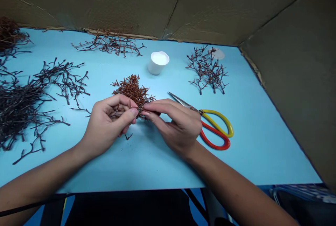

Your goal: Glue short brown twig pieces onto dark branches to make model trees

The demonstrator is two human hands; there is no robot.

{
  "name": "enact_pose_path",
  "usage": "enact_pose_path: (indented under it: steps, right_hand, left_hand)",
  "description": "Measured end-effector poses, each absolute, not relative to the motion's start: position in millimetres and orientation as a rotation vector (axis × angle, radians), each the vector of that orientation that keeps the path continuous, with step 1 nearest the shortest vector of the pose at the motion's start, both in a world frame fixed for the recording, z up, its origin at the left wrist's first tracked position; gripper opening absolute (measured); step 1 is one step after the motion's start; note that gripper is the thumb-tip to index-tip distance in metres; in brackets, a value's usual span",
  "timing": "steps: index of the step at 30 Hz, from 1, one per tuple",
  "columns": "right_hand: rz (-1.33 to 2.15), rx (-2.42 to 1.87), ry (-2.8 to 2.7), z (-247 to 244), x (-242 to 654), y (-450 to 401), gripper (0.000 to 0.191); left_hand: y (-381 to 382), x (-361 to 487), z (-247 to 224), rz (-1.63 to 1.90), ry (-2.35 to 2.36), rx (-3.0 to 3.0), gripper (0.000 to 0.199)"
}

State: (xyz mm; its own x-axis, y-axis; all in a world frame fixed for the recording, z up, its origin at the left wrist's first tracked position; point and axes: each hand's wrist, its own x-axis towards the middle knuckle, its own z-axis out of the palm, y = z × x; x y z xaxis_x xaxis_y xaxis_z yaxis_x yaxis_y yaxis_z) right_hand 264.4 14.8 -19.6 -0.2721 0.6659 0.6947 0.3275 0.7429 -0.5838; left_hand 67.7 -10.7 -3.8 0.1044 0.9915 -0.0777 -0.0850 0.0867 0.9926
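My left hand (110, 122) is closed in a pinch on a thin dark artificial twig (116, 114), part of which runs through the curled fingers. Right against it, the fingertips of my right hand (178, 119) pinch at the same spot, where the fingers cover most of the small piece held. Directly behind both hands lies a heap of short reddish-brown stem pieces (132, 87). A pair of scissors (201, 112) with one yellow and one red handle rests beside my right hand, its blades pointing away to the left.
Dark branched twigs (21, 103) are piled at the left, with a reddish bundle (9, 35) behind. More brown twigs (110, 44) lie at the back. A white cup (158, 62) stands mid-table; assembled branches (208, 70) lie right, near a pale disc (218, 54). Cardboard walls (210, 9) enclose the table.
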Motion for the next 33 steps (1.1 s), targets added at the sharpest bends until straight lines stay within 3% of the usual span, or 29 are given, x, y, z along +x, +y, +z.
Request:
enact_pose_path:
  steps: [5,10,15,21,29,33]
  right_hand:
    - [0.613,-0.823,-1.790,-18.3,260.3,11.8,0.014]
    - [1.292,-1.005,-1.435,-13.8,255.8,11.5,0.005]
    - [1.761,-0.948,-1.166,-12.7,256.2,14.6,0.025]
    - [2.220,-0.874,-0.861,-10.9,260.4,14.6,0.033]
    - [2.417,-0.775,-0.709,-5.2,263.2,15.7,0.025]
    - [2.163,-0.858,-0.990,-0.9,267.5,21.8,0.029]
  left_hand:
    - [-10.6,67.8,-5.2,1.145,1.147,1.226,0.007]
    - [-8.9,67.5,-5.6,1.189,1.183,1.355,0.007]
    - [-8.4,65.9,-7.5,1.253,1.208,1.557,0.005]
    - [-7.5,61.6,-12.8,1.352,1.176,1.902,0.007]
    - [-6.3,53.6,-6.9,1.265,1.083,2.039,0.008]
    - [-1.5,52.8,1.2,1.231,1.204,1.777,0.004]
